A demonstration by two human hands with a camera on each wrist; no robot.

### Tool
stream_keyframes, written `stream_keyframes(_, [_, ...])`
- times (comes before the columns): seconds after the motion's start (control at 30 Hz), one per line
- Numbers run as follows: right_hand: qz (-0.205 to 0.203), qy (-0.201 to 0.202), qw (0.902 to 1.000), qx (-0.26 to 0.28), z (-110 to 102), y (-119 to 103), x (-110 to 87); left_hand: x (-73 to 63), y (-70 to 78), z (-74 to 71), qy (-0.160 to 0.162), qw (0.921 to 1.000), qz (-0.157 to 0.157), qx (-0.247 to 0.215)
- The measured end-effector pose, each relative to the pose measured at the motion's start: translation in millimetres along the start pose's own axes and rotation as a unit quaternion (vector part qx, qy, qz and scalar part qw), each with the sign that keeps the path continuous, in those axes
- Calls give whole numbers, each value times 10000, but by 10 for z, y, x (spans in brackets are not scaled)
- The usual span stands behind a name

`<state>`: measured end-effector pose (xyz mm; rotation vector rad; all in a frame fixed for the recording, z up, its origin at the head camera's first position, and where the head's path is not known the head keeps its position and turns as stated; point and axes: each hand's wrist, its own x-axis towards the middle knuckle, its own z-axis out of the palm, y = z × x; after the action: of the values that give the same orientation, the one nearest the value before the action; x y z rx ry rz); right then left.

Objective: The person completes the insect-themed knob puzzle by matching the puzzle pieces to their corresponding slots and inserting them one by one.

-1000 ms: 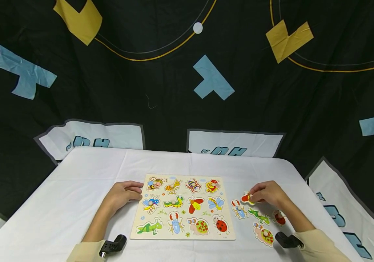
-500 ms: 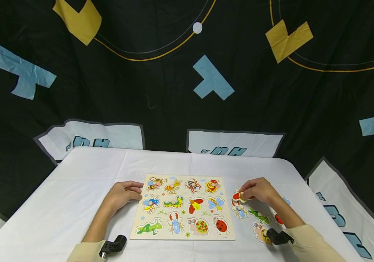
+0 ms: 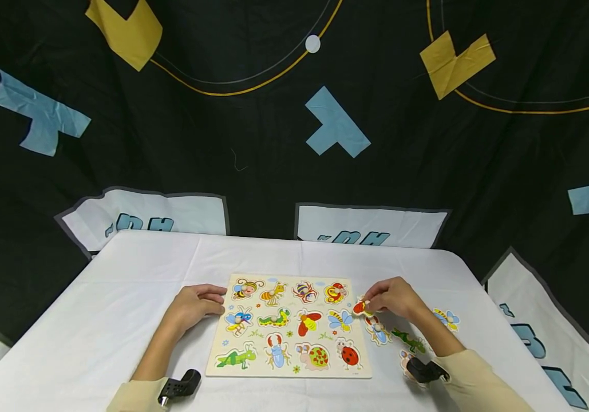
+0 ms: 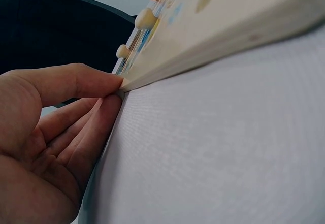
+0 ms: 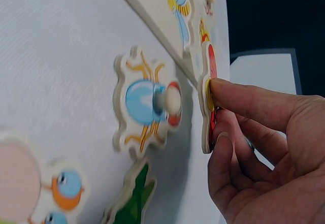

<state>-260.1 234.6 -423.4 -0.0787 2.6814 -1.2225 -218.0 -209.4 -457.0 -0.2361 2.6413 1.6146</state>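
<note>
The person's right hand (image 3: 394,296) pinches a red-winged, yellow-bodied wooden insect piece (image 3: 359,308), near the right edge of a pale rectangular wooden board (image 3: 263,371). The left hand's (image 3: 191,309) relaxed fingers touch the left edge, best kept there, I'd judge, for steadiness.

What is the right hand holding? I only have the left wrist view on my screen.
Observer: The right hand pinches a red-winged bug piece.

Operator: Where is that piece in relation to the board?

Observer: By the head view, close to the right edge of the board; whether it touches, I can't tell.

Operator: Which loose piece lies nearest to it?

Observer: A blue beetle, lying on the tablecloth with its knob facing up.
</note>
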Motion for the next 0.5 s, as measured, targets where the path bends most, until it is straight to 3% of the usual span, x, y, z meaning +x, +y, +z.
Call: stream_keyframes(0.5, [1,46,9999,90,310,-210,72,-8,29,-6,60,9999,48,133])
